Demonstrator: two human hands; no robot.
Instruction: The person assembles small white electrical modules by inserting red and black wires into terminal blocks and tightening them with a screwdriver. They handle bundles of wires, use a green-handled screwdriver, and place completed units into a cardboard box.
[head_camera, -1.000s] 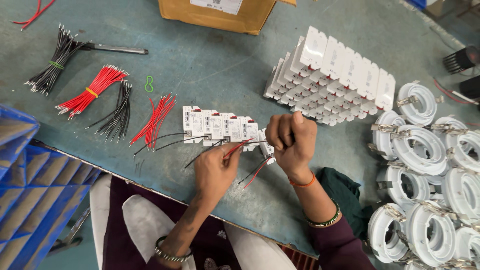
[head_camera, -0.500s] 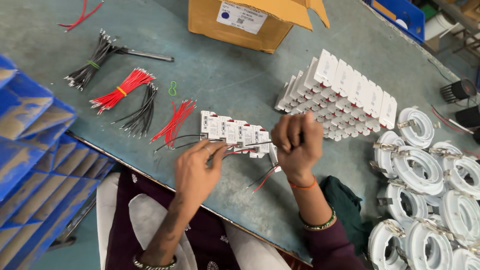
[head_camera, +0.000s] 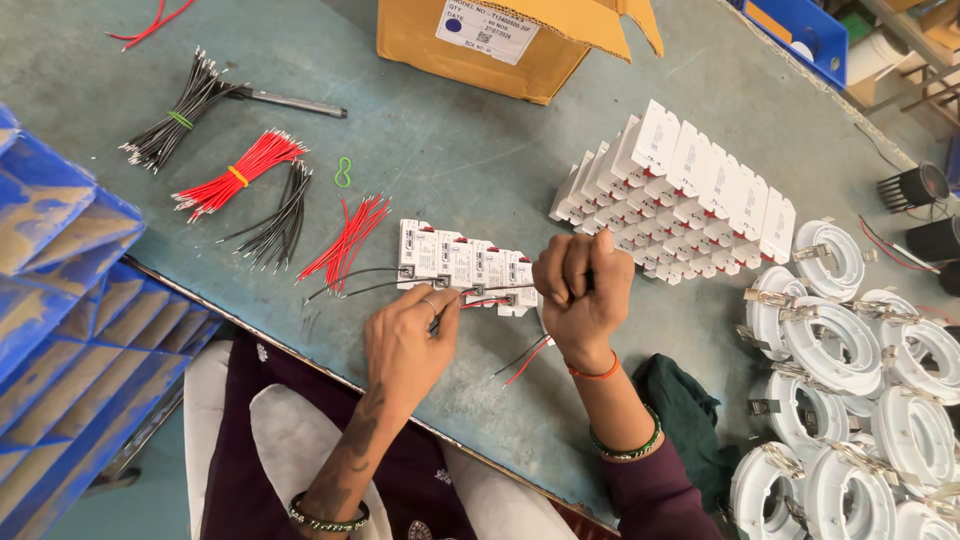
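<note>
A row of small white modules (head_camera: 462, 262) lies on the grey-green table, with black wires (head_camera: 350, 282) trailing from its left end. My left hand (head_camera: 405, 340) pinches a red wire (head_camera: 487, 301) at the front of the row. My right hand (head_camera: 580, 290) is a closed fist at the row's right end, gripping a thin screwdriver (head_camera: 508, 287) whose shaft points left at a module. Most of the handle is hidden in the fist. A red and a black wire (head_camera: 522, 360) hang below that hand.
Loose red wires (head_camera: 347, 235), loose black wires (head_camera: 280, 215), a banded red bundle (head_camera: 237, 176) and a black bundle (head_camera: 178, 122) lie to the left. Stacked white modules (head_camera: 680, 185), a cardboard box (head_camera: 480, 40), white round housings (head_camera: 850, 350) and blue crates (head_camera: 60, 300) surround them.
My left hand has moved forward to the front of the module row with the red wire. My right fist has stayed at the row's right end. The view has shifted.
</note>
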